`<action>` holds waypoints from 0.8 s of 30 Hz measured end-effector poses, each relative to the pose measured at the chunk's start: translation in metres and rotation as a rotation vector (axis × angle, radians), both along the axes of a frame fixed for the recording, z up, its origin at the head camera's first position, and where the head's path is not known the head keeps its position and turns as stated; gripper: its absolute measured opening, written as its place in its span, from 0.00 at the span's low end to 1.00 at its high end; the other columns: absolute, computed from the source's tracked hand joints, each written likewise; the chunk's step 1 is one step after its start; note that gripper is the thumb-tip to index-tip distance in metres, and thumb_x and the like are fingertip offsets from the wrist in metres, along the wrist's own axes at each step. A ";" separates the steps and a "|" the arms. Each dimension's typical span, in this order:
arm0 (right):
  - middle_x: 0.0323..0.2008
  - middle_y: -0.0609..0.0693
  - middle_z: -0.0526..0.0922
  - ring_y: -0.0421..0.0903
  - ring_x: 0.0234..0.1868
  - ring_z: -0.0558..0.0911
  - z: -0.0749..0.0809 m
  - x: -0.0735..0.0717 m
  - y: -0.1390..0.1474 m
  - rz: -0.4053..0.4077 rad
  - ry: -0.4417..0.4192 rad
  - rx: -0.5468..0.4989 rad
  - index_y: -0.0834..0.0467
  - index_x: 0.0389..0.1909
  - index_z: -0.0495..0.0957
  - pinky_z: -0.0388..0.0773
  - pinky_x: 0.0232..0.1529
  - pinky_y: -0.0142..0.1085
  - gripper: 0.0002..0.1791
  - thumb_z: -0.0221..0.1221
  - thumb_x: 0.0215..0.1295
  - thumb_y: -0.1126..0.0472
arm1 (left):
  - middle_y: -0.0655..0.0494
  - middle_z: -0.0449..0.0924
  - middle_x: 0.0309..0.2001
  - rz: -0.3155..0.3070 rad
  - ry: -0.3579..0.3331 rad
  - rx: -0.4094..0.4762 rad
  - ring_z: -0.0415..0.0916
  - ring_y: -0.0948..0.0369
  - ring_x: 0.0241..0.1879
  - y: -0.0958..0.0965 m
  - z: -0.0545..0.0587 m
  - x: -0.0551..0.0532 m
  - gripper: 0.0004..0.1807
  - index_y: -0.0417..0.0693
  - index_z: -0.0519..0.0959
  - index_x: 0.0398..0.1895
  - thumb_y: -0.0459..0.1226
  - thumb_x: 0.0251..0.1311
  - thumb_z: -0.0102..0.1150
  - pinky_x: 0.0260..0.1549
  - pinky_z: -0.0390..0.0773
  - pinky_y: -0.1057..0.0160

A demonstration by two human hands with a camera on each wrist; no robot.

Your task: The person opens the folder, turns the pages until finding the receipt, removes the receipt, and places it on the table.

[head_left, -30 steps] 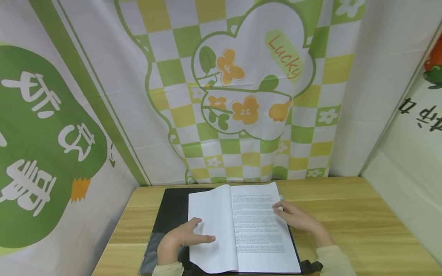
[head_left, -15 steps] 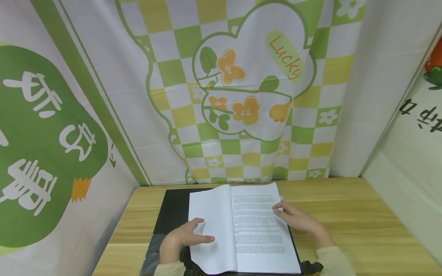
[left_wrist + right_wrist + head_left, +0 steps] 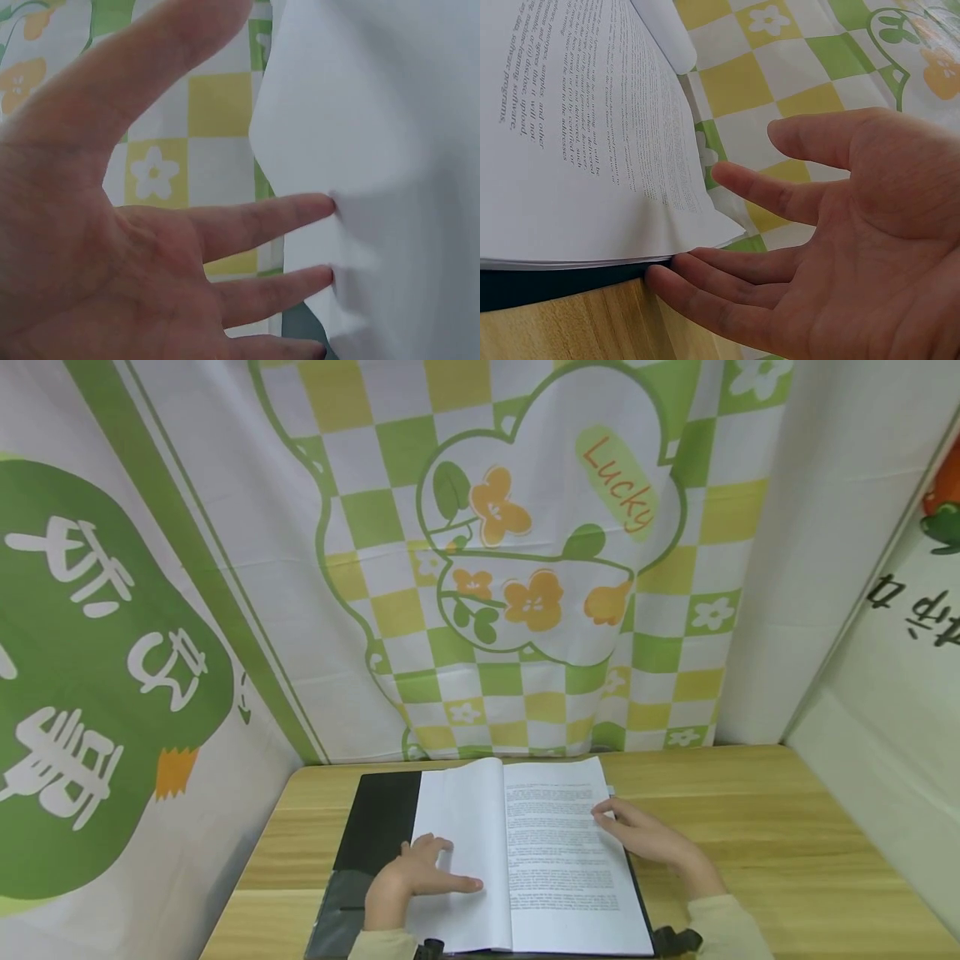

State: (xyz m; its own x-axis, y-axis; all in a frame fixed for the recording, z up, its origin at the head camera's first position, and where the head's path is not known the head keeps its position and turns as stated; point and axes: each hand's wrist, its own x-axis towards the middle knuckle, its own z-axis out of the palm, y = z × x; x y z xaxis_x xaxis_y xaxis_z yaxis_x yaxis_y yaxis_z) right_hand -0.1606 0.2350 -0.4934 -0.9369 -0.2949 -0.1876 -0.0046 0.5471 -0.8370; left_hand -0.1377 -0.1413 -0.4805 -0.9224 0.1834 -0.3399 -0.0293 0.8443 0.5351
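Note:
A stack of printed sheets lies spread in a black folder point(image 3: 382, 810) on the wooden table. Its left page point(image 3: 467, 818) is blank and bows upward near the fold; lines of print fill the right page point(image 3: 562, 860). My left hand point(image 3: 422, 872) is over the blank page with its fingers spread. In the left wrist view, the fingertips point(image 3: 322, 204) touch the white paper. At the right edge of the printed page is my right hand point(image 3: 648, 835), fingers loosely extended. The right wrist view shows the lower fingers point(image 3: 705, 300) against the edge of the sheets and folder.
Bare wood of the table point(image 3: 765, 843) extends to the right of the folder. A green and yellow checked curtain point(image 3: 525, 693) hangs behind the table. White printed cloths flank it on both sides. Dark straps point(image 3: 675, 939) show near the wrists.
My left hand has shifted to the right across the blank page. That page's left edge has moved right too, baring more black folder. The right hand stays in place.

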 end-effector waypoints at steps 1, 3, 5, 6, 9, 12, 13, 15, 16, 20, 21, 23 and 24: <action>0.67 0.68 0.74 0.63 0.65 0.75 0.000 0.000 0.000 -0.004 -0.001 0.000 0.62 0.61 0.78 0.74 0.62 0.61 0.19 0.53 0.83 0.53 | 0.30 0.69 0.70 0.002 0.006 -0.009 0.51 0.18 0.72 0.003 0.000 0.000 0.47 0.37 0.79 0.63 0.60 0.47 0.79 0.66 0.59 0.21; 0.67 0.68 0.74 0.63 0.65 0.75 0.000 0.000 0.000 -0.007 -0.004 -0.001 0.63 0.61 0.78 0.74 0.62 0.61 0.19 0.53 0.83 0.53 | 0.28 0.69 0.69 0.008 0.032 -0.023 0.50 0.17 0.72 0.007 -0.009 -0.002 0.51 0.35 0.79 0.61 0.65 0.45 0.78 0.66 0.59 0.21; 0.67 0.68 0.74 0.63 0.64 0.75 0.000 0.000 0.000 -0.008 -0.005 -0.004 0.63 0.61 0.78 0.75 0.62 0.60 0.19 0.53 0.83 0.53 | 0.25 0.68 0.69 0.007 0.040 -0.056 0.50 0.17 0.72 0.011 -0.018 -0.005 0.56 0.34 0.78 0.61 0.71 0.42 0.76 0.67 0.57 0.22; 0.67 0.68 0.74 0.62 0.64 0.75 0.001 0.000 0.000 -0.009 -0.007 -0.005 0.63 0.61 0.78 0.75 0.62 0.60 0.19 0.53 0.83 0.53 | 0.24 0.67 0.69 0.003 0.046 -0.074 0.51 0.18 0.72 0.013 -0.022 -0.006 0.57 0.33 0.77 0.61 0.72 0.41 0.75 0.68 0.57 0.22; 0.66 0.68 0.75 0.62 0.64 0.75 0.002 0.001 -0.001 -0.006 -0.004 -0.009 0.63 0.61 0.78 0.75 0.62 0.60 0.19 0.53 0.83 0.53 | 0.19 0.63 0.70 0.001 0.055 -0.115 0.51 0.19 0.73 0.018 -0.031 -0.008 0.62 0.31 0.75 0.63 0.74 0.40 0.74 0.70 0.57 0.24; 0.66 0.67 0.75 0.64 0.66 0.74 0.003 0.001 -0.001 -0.008 -0.001 -0.011 0.64 0.61 0.78 0.74 0.64 0.62 0.20 0.53 0.83 0.53 | 0.16 0.59 0.71 0.008 0.055 -0.129 0.50 0.19 0.73 0.024 -0.032 -0.006 0.60 0.29 0.72 0.66 0.69 0.43 0.76 0.70 0.57 0.25; 0.66 0.68 0.75 0.66 0.67 0.74 0.003 0.000 -0.001 -0.005 0.003 -0.011 0.64 0.61 0.77 0.73 0.64 0.62 0.20 0.52 0.84 0.53 | 0.15 0.57 0.72 0.012 0.054 -0.129 0.49 0.19 0.74 0.024 -0.036 -0.008 0.62 0.29 0.71 0.67 0.70 0.43 0.75 0.71 0.56 0.26; 0.67 0.68 0.75 0.67 0.69 0.73 0.003 0.000 -0.001 -0.014 0.000 -0.014 0.65 0.62 0.77 0.72 0.65 0.64 0.21 0.52 0.84 0.52 | 0.14 0.56 0.72 0.025 0.071 -0.117 0.48 0.18 0.73 0.024 -0.049 -0.011 0.67 0.28 0.70 0.68 0.74 0.39 0.74 0.71 0.56 0.25; 0.67 0.68 0.75 0.68 0.69 0.72 0.003 0.000 -0.001 -0.019 0.001 -0.017 0.65 0.62 0.78 0.72 0.66 0.64 0.21 0.53 0.84 0.52 | 0.13 0.55 0.72 0.034 0.077 -0.115 0.47 0.18 0.74 0.023 -0.055 -0.013 0.69 0.27 0.69 0.68 0.75 0.37 0.73 0.71 0.55 0.25; 0.67 0.69 0.75 0.69 0.69 0.72 0.003 -0.001 0.000 -0.023 0.018 -0.025 0.65 0.62 0.77 0.73 0.66 0.64 0.22 0.53 0.83 0.52 | 0.11 0.53 0.72 0.079 0.099 -0.103 0.46 0.18 0.74 0.025 -0.068 -0.016 0.76 0.24 0.67 0.70 0.79 0.32 0.73 0.72 0.53 0.26; 0.67 0.68 0.75 0.69 0.69 0.72 0.003 -0.001 0.000 -0.023 0.023 -0.027 0.65 0.62 0.77 0.73 0.65 0.64 0.21 0.53 0.83 0.52 | 0.11 0.52 0.72 0.089 0.097 -0.101 0.45 0.18 0.74 0.027 -0.068 -0.015 0.76 0.23 0.66 0.71 0.78 0.33 0.73 0.72 0.53 0.26; 0.67 0.68 0.75 0.69 0.69 0.73 0.004 -0.001 0.001 -0.020 0.029 -0.032 0.65 0.62 0.77 0.75 0.64 0.63 0.21 0.53 0.83 0.53 | 0.12 0.49 0.74 0.101 0.090 -0.109 0.43 0.19 0.76 0.032 -0.064 -0.013 0.76 0.23 0.63 0.74 0.77 0.36 0.73 0.73 0.51 0.26; 0.67 0.67 0.75 0.69 0.69 0.73 0.004 0.000 0.001 -0.026 0.027 -0.039 0.65 0.62 0.77 0.76 0.64 0.62 0.21 0.53 0.83 0.53 | 0.12 0.47 0.75 0.109 0.088 -0.104 0.41 0.20 0.76 0.034 -0.060 -0.011 0.75 0.24 0.62 0.75 0.75 0.38 0.74 0.74 0.49 0.27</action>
State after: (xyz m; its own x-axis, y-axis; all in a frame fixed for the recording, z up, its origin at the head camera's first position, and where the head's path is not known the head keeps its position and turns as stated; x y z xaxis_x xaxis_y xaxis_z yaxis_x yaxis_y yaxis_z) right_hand -0.1609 0.2357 -0.4892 -0.9488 -0.2772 -0.1511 -0.0137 0.5142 -0.8575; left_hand -0.1489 -0.1070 -0.5408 -0.9619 0.0490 -0.2691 -0.0805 0.8895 0.4498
